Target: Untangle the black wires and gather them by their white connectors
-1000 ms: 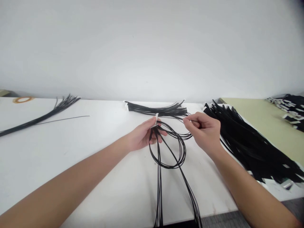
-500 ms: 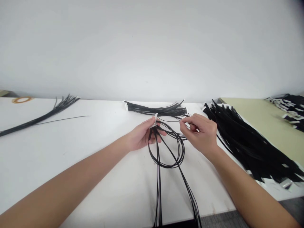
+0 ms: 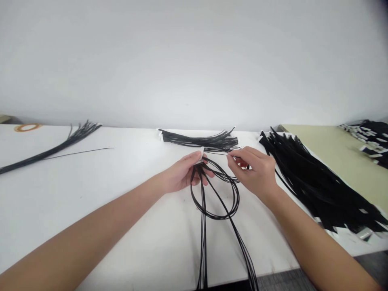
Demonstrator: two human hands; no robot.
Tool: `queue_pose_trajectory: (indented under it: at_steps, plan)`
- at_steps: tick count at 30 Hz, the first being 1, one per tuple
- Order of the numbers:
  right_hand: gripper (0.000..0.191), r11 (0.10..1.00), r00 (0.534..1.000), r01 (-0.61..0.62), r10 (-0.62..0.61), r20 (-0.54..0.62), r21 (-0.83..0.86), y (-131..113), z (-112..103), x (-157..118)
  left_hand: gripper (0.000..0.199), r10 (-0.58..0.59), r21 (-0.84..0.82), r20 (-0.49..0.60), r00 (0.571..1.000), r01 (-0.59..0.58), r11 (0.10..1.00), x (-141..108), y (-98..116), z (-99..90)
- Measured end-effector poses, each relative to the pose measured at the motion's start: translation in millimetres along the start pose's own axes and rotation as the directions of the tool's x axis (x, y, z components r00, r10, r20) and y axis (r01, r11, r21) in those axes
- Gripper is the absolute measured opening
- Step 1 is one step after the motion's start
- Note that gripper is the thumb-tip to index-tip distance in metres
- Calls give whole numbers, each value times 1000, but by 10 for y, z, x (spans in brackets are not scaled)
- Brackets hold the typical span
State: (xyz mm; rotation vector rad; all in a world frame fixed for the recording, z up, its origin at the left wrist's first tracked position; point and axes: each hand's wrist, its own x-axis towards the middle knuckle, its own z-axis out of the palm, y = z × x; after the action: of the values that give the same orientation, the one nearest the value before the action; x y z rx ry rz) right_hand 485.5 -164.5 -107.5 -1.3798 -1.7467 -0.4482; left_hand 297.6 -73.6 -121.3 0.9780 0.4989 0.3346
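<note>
Between the thumb and fingers of my left hand (image 3: 184,171) is a white connector (image 3: 200,157). Several black wires (image 3: 216,218) run from it, some curling round in a loop and others hanging down over the table's front edge. My right hand (image 3: 254,167) is closed in a pinch on a single thin black wire (image 3: 218,153), just right of the connector. Its other fingers are curled in. Whether the wire's tip is in the connector cannot be made out. Just behind both hands lies a bundle of black wires (image 3: 197,139) with white ends.
On the left of the white table (image 3: 121,226) lie a long bunch of black wires (image 3: 60,146), one loose wire (image 3: 81,152) and an orange ring (image 3: 28,127). A big pile of black wire bundles (image 3: 315,182) covers the right. More bundles (image 3: 372,133) lie on a yellowish surface (image 3: 321,141).
My left hand and the connector have shifted slightly right and down. My right hand has come slightly left, so the two are closer together. The wire loop has swung a little right and lower.
</note>
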Motion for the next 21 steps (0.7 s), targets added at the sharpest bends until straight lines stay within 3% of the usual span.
queue_pose_trajectory:
  at_steps: [6, 12, 21]
  plan:
    - [12, 977, 983, 177, -171, 63, -117, 40, 25, -60, 34, -9, 50, 26, 1000, 7, 999, -6, -11, 9]
    - [7, 964, 973, 228, -219, 77, -139, 1, 52, -55, 33, -23, 99, 87, 996, 14, 995, -20, -13, 12]
    - [16, 952, 965, 261, -256, 51, -161, -21, 87, -75, 32, -41, 137, 169, 985, 18, 990, -24, 0, 11]
